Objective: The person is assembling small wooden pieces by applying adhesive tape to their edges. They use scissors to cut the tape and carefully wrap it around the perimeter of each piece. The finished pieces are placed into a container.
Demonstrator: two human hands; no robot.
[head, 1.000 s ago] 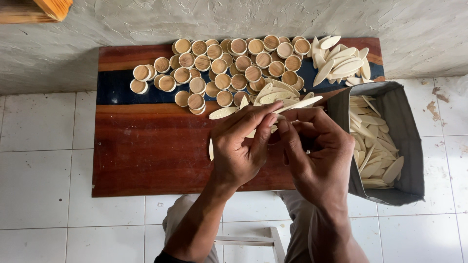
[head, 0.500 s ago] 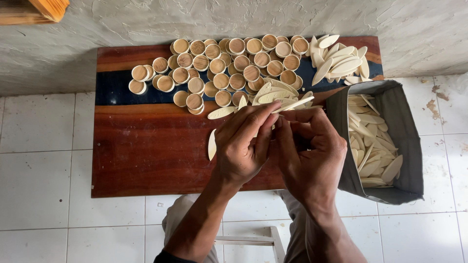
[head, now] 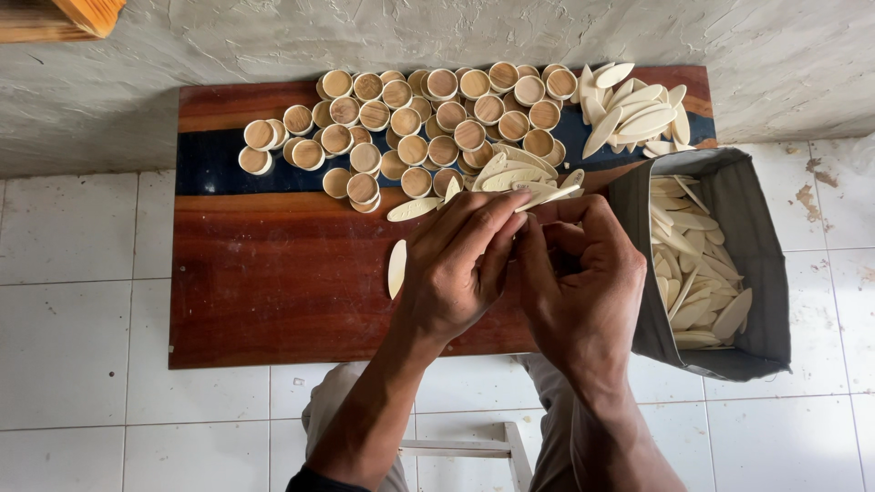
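Reddish wooden board [head: 273, 310] on white tiled floor [head: 82, 301], round wooden caps [head: 410, 123], pale oval slips [head: 638, 114], grey bag [head: 761, 273]

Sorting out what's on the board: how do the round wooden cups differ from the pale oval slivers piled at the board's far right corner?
The round cups are short hollow rings with darker brown centres; the oval slivers are flat, pointed at both ends and plain cream. The cups stand open side up, packed side by side across the wooden board; the slivers lie loose and overlapping in a heap. Both look like light wood.

Soft even daylight, faint shadows, sharp focus, no glare
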